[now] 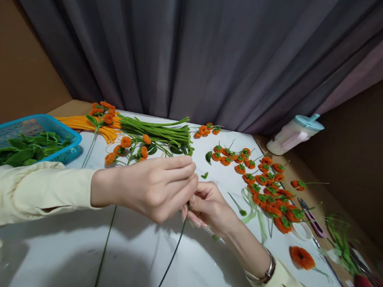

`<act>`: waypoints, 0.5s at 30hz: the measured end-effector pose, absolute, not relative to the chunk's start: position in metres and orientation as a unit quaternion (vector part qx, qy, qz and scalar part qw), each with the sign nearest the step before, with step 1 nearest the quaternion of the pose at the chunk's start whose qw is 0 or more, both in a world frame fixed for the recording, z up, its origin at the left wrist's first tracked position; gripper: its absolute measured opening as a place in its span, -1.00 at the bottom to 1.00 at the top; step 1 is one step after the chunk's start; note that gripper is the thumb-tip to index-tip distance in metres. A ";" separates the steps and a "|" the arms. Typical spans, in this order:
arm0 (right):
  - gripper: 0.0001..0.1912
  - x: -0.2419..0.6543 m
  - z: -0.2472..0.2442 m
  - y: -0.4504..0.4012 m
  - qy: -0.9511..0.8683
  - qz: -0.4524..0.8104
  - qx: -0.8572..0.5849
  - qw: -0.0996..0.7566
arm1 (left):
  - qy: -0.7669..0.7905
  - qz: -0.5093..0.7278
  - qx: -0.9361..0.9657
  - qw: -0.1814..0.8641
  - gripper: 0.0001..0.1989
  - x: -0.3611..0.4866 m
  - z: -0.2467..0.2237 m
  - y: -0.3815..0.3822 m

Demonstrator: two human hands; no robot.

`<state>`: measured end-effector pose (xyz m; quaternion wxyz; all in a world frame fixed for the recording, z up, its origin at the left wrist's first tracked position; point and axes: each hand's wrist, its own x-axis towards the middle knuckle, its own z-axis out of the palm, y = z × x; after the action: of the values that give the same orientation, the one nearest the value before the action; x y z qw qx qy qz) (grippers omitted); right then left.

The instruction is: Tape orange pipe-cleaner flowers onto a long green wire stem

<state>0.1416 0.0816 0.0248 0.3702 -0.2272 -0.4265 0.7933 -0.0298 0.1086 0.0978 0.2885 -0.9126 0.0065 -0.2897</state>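
Observation:
My left hand [154, 187] and my right hand [214, 208] meet above the middle of the white table top [127, 267]. Between thumb and fingers, my right hand pinches a thin dark green wire stem [172, 255], which hangs down toward me. The fingers of my left hand are closed over the stem's upper end; what they hold is hidden. Behind my left wrist lies a branch of orange fuzzy pipe-cleaner flowers [126, 142]. A small green leaf piece [204, 175] lies just beyond my fingers.
A blue basket [74, 140] of green leaves stands left. Orange [79, 122] and green pipe cleaners [159, 131] lie at the back. Many orange flower heads [268, 186], a tape roll [302, 231], scissors [312, 219] and a lidded cup [293, 134] are on the right.

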 end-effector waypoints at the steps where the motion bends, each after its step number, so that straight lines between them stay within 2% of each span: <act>1: -0.69 0.142 0.025 0.081 -0.426 0.791 -0.231 0.373 | 0.001 -0.292 -0.904 0.311 -0.74 -0.029 0.097 0.108; 7: -0.66 0.141 0.027 0.080 -0.421 0.781 -0.260 0.380 | -0.056 -0.322 -0.887 0.326 -0.71 -0.027 0.089 0.102; 15: -0.70 0.139 0.031 0.080 -0.425 0.770 -0.279 0.385 | -0.140 -0.385 -0.872 0.266 -0.81 -0.024 0.072 0.097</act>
<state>0.1394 0.0797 0.0311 0.3852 -0.2787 -0.4251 0.7702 -0.0238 0.0968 0.0722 0.2664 -0.8724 -0.1401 -0.3851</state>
